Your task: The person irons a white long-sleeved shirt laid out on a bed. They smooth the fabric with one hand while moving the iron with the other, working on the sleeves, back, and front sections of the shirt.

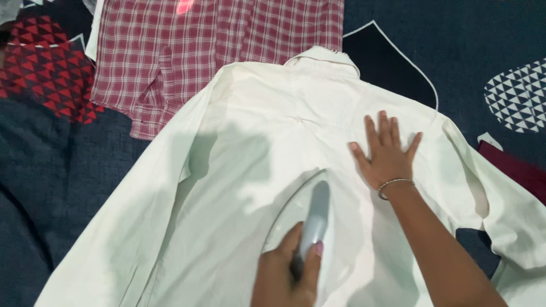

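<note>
Left hand [287, 273] at bottom edge, grip closed around grey handle of iron [310, 219], iron resting on middle of white shirt [239, 170]. Right hand [387, 150] flat, fingers spread, pressing shirt near collar. Shirt spread on dark patterned cloth [57, 170]; red checked shirt [187, 51] beyond.

A dark blue patterned cloth surface [489, 34] carries everything; it has white-outlined shapes, a patch of white triangles at the right edge and red triangles at the upper left; 2 garments lie directly on it: a white shirt [239, 170] spread flat, collar at the top, and a red-and-white checked shirt [187, 51] just above it, touching its shoulder.
</note>
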